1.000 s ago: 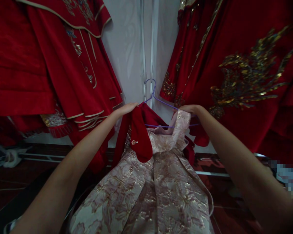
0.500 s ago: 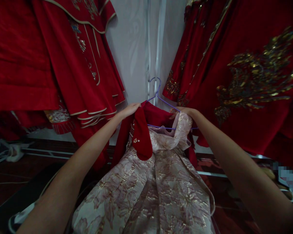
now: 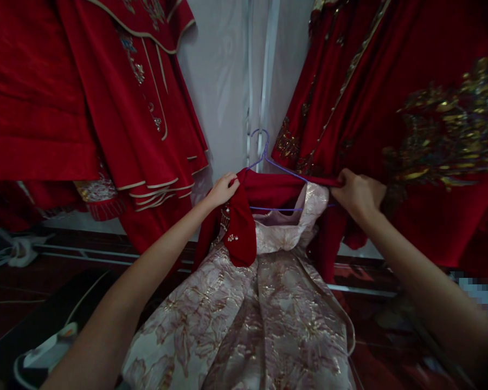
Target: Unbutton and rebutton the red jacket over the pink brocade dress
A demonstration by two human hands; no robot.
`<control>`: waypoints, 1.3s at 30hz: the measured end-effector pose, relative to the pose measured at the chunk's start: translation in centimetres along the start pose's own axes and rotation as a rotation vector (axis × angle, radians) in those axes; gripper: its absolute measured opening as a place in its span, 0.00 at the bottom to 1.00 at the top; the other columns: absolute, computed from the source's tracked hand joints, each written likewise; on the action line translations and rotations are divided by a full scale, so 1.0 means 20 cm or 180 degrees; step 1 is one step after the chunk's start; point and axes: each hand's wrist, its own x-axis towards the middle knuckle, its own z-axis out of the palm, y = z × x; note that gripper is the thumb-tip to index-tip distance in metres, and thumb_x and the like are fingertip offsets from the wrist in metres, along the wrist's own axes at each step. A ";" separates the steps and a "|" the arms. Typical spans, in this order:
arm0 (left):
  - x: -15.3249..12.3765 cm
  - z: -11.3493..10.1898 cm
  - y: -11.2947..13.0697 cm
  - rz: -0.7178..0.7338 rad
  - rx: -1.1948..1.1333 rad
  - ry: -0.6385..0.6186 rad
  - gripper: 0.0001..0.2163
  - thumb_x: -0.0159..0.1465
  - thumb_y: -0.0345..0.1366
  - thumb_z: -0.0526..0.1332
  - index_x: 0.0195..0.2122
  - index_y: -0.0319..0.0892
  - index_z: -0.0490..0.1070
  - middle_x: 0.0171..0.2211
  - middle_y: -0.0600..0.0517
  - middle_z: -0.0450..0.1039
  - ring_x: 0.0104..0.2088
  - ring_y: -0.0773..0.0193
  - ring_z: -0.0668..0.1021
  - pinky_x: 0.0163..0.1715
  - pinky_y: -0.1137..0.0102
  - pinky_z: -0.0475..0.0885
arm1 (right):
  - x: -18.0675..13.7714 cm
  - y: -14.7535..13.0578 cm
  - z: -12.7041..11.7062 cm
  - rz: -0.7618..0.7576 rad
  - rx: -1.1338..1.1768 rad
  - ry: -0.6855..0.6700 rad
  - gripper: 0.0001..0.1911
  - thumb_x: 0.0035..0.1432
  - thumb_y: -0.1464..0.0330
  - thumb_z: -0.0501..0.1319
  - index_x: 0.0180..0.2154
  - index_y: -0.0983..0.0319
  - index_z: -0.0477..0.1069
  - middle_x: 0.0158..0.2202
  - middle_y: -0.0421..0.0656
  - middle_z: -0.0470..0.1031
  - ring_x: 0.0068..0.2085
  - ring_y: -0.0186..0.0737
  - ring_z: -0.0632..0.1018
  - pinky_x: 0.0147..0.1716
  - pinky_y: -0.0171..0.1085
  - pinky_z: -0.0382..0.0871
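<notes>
A pale pink and gold floral brocade dress (image 3: 293,303) hangs in front of me on a purple wire hanger (image 3: 287,170). Draped over the same hanger is a red jacket (image 3: 242,238) with beaded trim; its left front lies over the dress's bodice, while its back shows behind the wire. My left hand (image 3: 225,189) is closed on the jacket's left shoulder, beside the hanger's sloping arm. Out to the right, my right hand (image 3: 360,195) pinches the jacket's other edge and stretches the cloth sideways, past the dress's right strap.
Red embroidered garments (image 3: 138,119) hang on the left, and more with gold sequins (image 3: 439,135) hang on the right. A pale wall with a metal upright (image 3: 266,70) stands behind. Below are rack rails (image 3: 117,257), a white power strip (image 3: 51,346) and white shoes (image 3: 22,252).
My right hand has moved right from behind the dress strap, drawing the red jacket's edge out with it. My left hand keeps its hold at the left shoulder.
</notes>
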 end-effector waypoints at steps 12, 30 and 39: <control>-0.04 0.02 0.01 -0.0035 0.0463 -0.0027 0.08 0.64 0.34 0.48 0.30 0.42 0.64 0.32 0.49 0.65 0.36 0.62 0.70 0.42 0.67 0.65 | -0.22 -0.13 -0.02 0.0063 0.1489 0.0125 0.14 0.48 0.62 0.59 0.37 0.60 0.64 0.29 0.41 0.71 0.26 0.38 0.70 0.25 0.34 0.55; -0.18 0.13 0.26 -0.0157 0.1161 0.0036 0.11 0.56 0.36 0.60 0.40 0.40 0.68 0.57 0.39 0.52 0.58 0.41 0.55 0.54 0.48 0.53 | -0.21 -0.78 0.26 -0.0102 0.4497 -0.1530 0.14 0.42 0.64 0.59 0.32 0.58 0.59 0.25 0.34 0.64 0.24 0.30 0.64 0.25 0.31 0.59; -0.26 0.32 0.34 -0.0725 -0.1139 -0.0316 0.07 0.57 0.30 0.57 0.36 0.41 0.60 0.31 0.52 0.65 0.32 0.66 0.71 0.35 0.67 0.69 | -0.34 -0.68 0.22 0.0779 0.5347 -0.1429 0.13 0.44 0.62 0.62 0.34 0.58 0.64 0.33 0.37 0.69 0.36 0.35 0.72 0.37 0.33 0.65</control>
